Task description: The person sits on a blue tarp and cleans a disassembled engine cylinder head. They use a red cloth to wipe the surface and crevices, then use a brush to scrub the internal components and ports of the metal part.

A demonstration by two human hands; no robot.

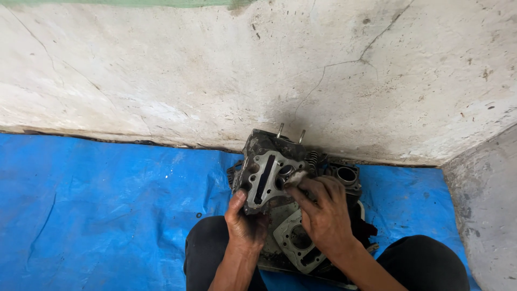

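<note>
Cylinder head between both hands.

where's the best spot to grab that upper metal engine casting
Probably by the lower left edge of the engine casting, coming from below. It stands tilted with its flat slotted face toward the camera and two studs on top, so only the bottom rim is free. The left hand grips there; the right hand works its face.

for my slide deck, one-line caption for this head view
Left hand holds a grimy cylinder head while right hand works at its face, above blue tarp.
</note>
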